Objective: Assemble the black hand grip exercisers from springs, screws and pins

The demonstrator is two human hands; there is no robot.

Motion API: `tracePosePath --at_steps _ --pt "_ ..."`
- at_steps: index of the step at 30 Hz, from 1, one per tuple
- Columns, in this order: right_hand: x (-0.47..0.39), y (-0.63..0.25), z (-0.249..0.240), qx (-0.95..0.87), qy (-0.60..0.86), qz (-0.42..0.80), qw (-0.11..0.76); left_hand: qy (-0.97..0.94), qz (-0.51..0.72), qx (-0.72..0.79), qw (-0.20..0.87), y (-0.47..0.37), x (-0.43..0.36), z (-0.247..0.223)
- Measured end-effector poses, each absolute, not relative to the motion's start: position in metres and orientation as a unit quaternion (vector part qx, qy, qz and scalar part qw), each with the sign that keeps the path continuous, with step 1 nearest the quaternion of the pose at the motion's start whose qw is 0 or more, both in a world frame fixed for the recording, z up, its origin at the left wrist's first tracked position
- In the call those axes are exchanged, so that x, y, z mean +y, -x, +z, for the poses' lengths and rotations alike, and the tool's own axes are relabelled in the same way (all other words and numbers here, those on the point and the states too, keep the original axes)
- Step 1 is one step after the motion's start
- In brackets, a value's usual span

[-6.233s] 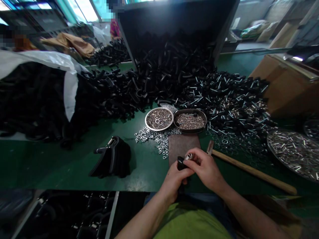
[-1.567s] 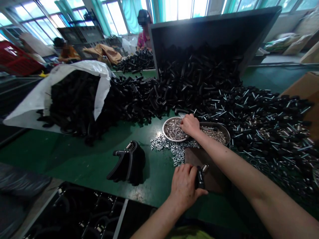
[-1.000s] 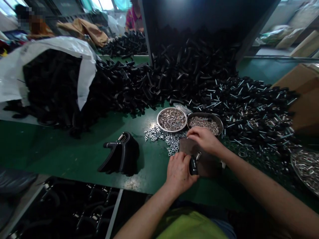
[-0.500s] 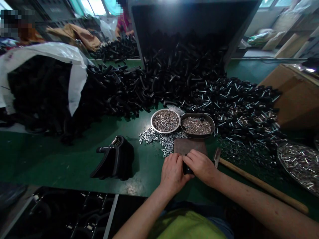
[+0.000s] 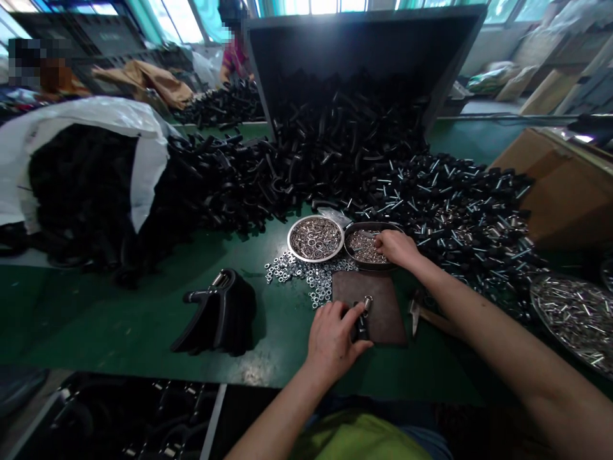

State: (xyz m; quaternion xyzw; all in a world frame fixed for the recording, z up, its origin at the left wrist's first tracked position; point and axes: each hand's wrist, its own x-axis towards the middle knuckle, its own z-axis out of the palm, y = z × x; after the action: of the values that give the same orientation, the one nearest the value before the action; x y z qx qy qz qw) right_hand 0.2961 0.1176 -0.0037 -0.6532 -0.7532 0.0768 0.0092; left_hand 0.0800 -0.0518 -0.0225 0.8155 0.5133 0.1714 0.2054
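My left hand (image 5: 332, 337) grips a small black plastic part (image 5: 362, 328) against a brown pad (image 5: 389, 322). A coiled metal spring (image 5: 368, 303) shows at the part's far end, by my index finger. My right hand (image 5: 396, 248) reaches into a dark oval dish (image 5: 371, 266) of small metal pins. Its fingertips are drawn together among the pins; what they pinch, if anything, is hidden. Beside the dish stands a round metal bowl (image 5: 289, 248) with metal pieces and rings. Loose nuts (image 5: 320, 280) lie in front of it.
A hammer (image 5: 414, 313) lies right of the pad, partly under my right forearm. Curved black parts (image 5: 234, 316) stand at left. Heaps of black parts (image 5: 225, 172) spread behind, near a grey bin (image 5: 454, 76). A cardboard box (image 5: 565, 185) is at right. A person (image 5: 234, 57) is across the table.
My right hand has left the black part and moved forward into the oval dish. My left hand stays on the part, and the spring and more of the pad now show.
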Motion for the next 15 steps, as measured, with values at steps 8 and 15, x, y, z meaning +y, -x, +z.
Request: tracePosePath --at_steps 8,15 --pt "0.108 -0.299 0.004 -0.736 0.662 0.11 0.092 -0.626 0.315 0.571 0.428 -0.08 -0.041 -0.011" --pt "0.04 -0.273 0.025 -0.627 0.576 0.379 0.361 -0.089 0.413 0.436 0.795 -0.068 -0.038 0.002"
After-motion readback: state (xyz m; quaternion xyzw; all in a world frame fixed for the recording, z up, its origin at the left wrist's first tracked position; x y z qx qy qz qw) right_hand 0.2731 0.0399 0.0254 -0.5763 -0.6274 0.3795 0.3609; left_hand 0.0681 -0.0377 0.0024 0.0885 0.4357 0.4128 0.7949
